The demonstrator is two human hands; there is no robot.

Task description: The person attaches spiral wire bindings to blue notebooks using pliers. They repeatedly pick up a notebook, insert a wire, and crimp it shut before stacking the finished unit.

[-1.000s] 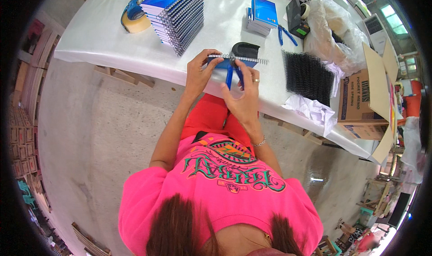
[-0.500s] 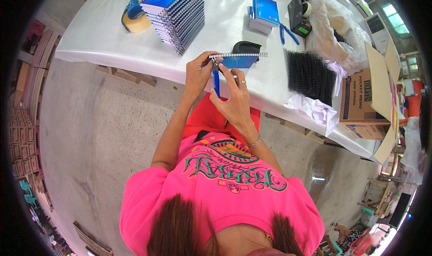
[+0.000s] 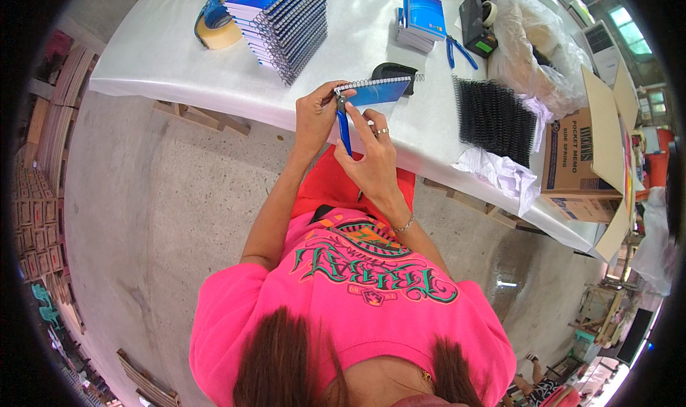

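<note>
Between both hands is a small blue spiral notebook (image 3: 384, 92), its coil edge facing away from me and its right end tilted up. My left hand (image 3: 315, 121) is closed on the left end of the notebook, by the coil. Blue-handled cutting pliers (image 3: 344, 130) are in my right hand (image 3: 373, 150), with their jaws up at the coil's left end. The fingers partly hide the jaws, so I cannot see whether they touch the wire. Just behind the notebook, a curved black object (image 3: 394, 71) lies on the white-covered table (image 3: 364, 39).
A tall stack of spiral notebooks (image 3: 293, 32) and a tape roll (image 3: 220, 34) stand left. Rightward are a smaller notebook stack (image 3: 426, 17), other blue pliers (image 3: 461, 52), black coils (image 3: 496, 121), crumpled paper (image 3: 504, 177), a plastic bag (image 3: 529, 35) and an open cardboard box (image 3: 579, 150).
The notebook's right end has tilted upward, and more of its blue cover shows. Both hands stay nearly in place, with the pliers still at the coil's left end.
</note>
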